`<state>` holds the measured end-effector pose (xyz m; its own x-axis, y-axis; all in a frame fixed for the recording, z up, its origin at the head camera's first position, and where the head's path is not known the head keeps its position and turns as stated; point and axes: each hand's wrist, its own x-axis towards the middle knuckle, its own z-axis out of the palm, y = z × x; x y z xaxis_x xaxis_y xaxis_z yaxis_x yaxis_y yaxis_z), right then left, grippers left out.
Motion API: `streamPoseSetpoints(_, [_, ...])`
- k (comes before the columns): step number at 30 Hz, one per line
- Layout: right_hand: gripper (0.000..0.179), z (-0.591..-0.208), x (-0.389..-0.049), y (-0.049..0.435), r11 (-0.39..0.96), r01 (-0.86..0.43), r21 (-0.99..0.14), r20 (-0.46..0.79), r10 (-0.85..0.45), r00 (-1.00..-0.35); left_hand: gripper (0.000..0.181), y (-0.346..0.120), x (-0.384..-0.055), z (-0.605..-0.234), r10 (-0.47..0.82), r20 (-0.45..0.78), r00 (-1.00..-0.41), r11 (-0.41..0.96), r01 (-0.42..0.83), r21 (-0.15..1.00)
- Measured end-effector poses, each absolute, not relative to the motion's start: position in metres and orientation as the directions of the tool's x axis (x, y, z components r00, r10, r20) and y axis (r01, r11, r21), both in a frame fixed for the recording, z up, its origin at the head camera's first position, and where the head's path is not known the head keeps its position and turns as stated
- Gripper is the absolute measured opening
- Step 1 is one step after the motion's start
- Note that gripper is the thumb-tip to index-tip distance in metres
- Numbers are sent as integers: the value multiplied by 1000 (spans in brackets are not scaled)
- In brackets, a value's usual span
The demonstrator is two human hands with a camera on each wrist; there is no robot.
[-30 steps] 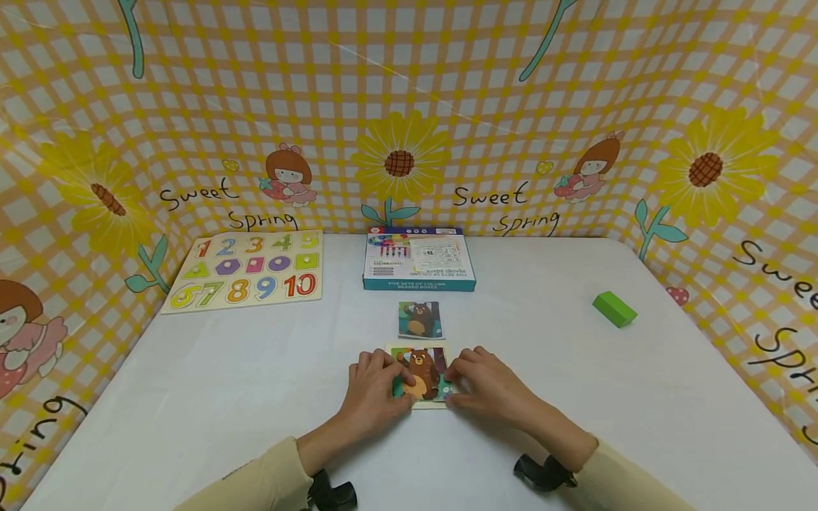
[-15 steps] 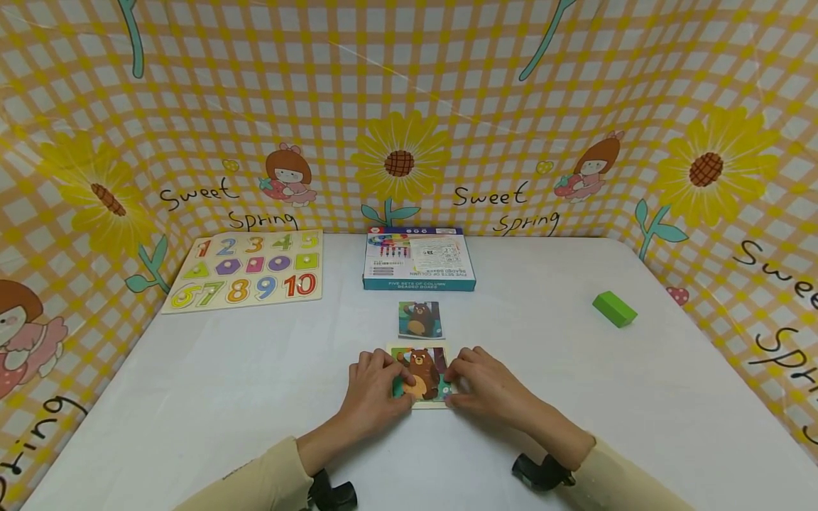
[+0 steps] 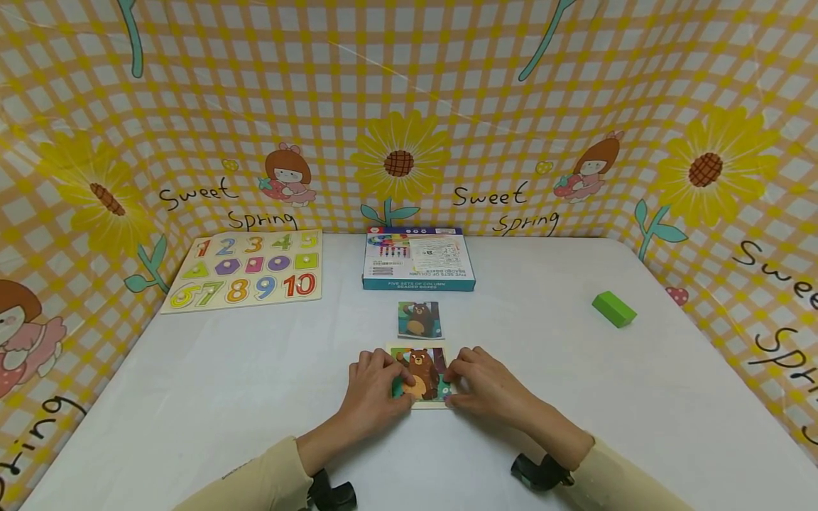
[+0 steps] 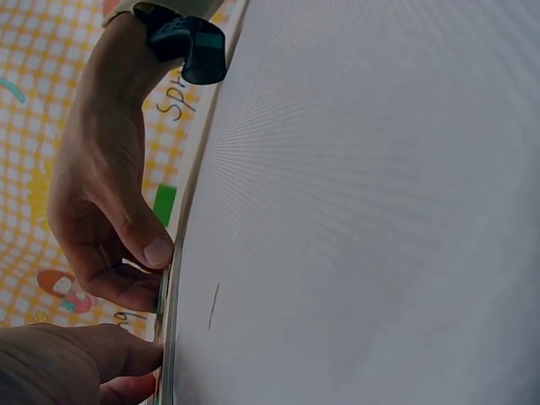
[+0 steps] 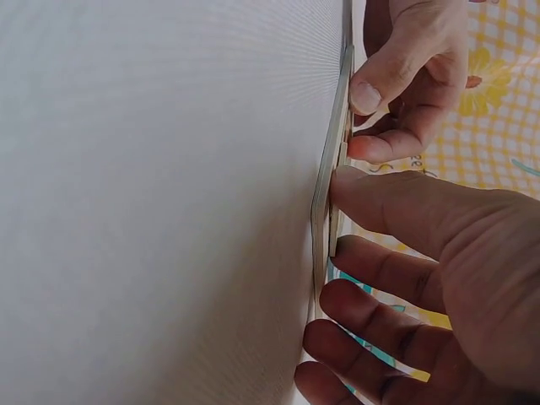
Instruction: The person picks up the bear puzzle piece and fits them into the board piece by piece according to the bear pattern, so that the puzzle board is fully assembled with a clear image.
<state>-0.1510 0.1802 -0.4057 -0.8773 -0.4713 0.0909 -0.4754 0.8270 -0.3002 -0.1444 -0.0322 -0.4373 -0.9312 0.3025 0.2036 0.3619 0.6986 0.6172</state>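
Note:
A small wooden jigsaw puzzle (image 3: pixel 424 367) with a brown bear picture lies flat on the white table near its front. My left hand (image 3: pixel 378 387) is at its left side, thumb and index finger pinching a puzzle piece over the bear's belly. At the right side my right hand (image 3: pixel 492 387) has its thumb and index finger on opposite edges of another puzzle piece (image 5: pixel 338 207), which sits over the board. The other right fingers are spread at the board's edge in the right wrist view. Both hands cover parts of the picture. Just behind lies a matching bear card (image 3: pixel 420 320).
A number board (image 3: pixel 281 297) lies at the back left. The teal-edged box (image 3: pixel 418 284) is at the back middle, and a green block (image 3: pixel 615 309) stands at the right. A checked cloth (image 3: pixel 498 92) rises around the table (image 3: pixel 224 383).

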Motion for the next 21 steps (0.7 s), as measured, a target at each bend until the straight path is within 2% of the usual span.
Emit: streamPoseSetpoints(21, [22,-405,-151,180,824,-487,-290,91,-483,-871,10,-13,-147,-436,319,226,-920,676,389,626])
